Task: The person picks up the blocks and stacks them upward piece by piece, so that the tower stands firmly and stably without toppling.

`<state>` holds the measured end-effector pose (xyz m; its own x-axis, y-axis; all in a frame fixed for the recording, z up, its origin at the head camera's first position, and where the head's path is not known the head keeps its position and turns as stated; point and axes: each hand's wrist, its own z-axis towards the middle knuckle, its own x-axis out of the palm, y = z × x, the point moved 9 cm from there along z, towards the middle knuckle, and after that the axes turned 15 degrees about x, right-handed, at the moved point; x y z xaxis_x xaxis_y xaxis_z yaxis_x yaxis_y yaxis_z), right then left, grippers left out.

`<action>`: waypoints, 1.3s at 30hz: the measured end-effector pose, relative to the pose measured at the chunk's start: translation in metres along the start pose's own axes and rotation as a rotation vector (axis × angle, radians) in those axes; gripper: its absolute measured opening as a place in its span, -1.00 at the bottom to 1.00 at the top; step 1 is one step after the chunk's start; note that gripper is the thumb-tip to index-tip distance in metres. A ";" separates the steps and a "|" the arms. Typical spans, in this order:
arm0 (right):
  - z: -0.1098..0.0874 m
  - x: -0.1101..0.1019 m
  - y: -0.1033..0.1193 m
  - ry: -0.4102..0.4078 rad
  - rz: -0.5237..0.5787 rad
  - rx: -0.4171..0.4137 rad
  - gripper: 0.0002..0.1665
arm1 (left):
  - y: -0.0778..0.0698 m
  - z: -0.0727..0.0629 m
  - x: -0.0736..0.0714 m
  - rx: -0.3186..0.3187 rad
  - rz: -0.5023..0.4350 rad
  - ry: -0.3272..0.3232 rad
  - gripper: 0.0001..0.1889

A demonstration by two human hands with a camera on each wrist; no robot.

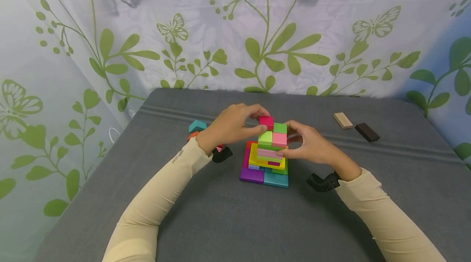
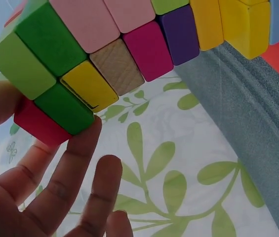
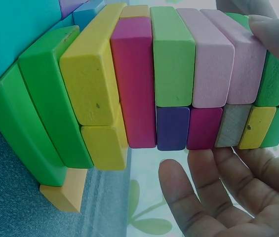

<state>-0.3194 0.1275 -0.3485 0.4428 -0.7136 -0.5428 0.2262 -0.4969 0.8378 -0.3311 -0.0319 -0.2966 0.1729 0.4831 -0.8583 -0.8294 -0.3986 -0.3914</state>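
A tower of coloured wooden blocks [image 1: 272, 152] stands on the grey table, its wider base made of flat purple, teal, red and green pieces. At its top left corner my left hand [image 1: 235, 125] pinches a red block [image 1: 266, 122] between thumb and fingers; the left wrist view has this red block [image 2: 41, 123] against a green one [image 2: 65, 109]. My right hand [image 1: 310, 143] steadies the tower from the right, thumb on the front near the pink layers and fingers behind. In the right wrist view, its fingertips touch the row's lower blocks [image 3: 206, 129].
Left of the tower, partly behind my left forearm, lie a teal block [image 1: 197, 126] and an orange block [image 1: 193, 135]. A pale wooden block [image 1: 343, 120] and a dark brown block [image 1: 367, 132] lie to the right. A patterned curtain [image 1: 206, 29] hangs behind the table [image 1: 220, 221].
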 end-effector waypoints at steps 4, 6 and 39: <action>0.000 0.000 0.000 0.000 0.000 0.004 -0.44 | -0.001 0.001 0.001 0.002 -0.018 0.013 -0.59; 0.000 0.000 0.000 0.001 -0.001 0.003 -0.44 | -0.001 0.001 0.001 0.002 -0.024 0.020 -0.58; 0.001 -0.001 -0.004 -0.009 -0.006 0.010 -0.44 | 0.026 -0.033 -0.018 0.016 -0.180 -0.098 -0.62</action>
<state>-0.3211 0.1296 -0.3516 0.4336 -0.7152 -0.5482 0.2203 -0.5058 0.8341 -0.3382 -0.0766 -0.3025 0.2675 0.6189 -0.7385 -0.7985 -0.2866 -0.5294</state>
